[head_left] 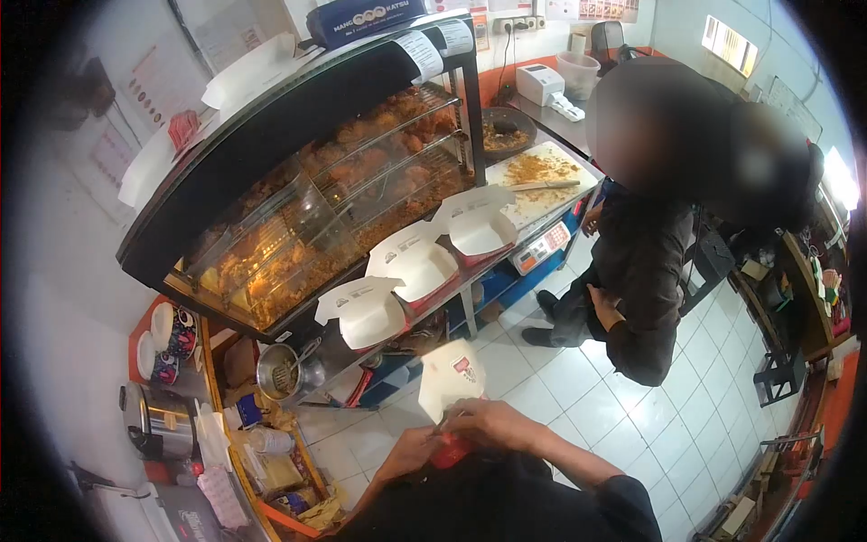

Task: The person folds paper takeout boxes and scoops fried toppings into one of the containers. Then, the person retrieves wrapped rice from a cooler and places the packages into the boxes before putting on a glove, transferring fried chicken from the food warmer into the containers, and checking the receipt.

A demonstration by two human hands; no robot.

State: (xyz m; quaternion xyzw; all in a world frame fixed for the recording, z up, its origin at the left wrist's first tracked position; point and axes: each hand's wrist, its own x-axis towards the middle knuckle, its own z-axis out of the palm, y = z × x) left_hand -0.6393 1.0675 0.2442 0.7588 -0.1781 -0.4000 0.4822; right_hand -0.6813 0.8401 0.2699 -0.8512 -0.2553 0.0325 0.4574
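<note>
Just before the dark shirt [506, 506], left hand [408, 454] and right hand [492, 423] meet, fingers curled on a paper box [449, 378], forearms angling inward.

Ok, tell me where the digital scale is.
In the head view, the digital scale is right of centre, just below the white cutting board and right of the rightmost open paper food box.

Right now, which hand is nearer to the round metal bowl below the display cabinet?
Left. The left hand is at the paper carton, on the side toward the metal bowl; the right hand, across from it, is farther away.
</note>
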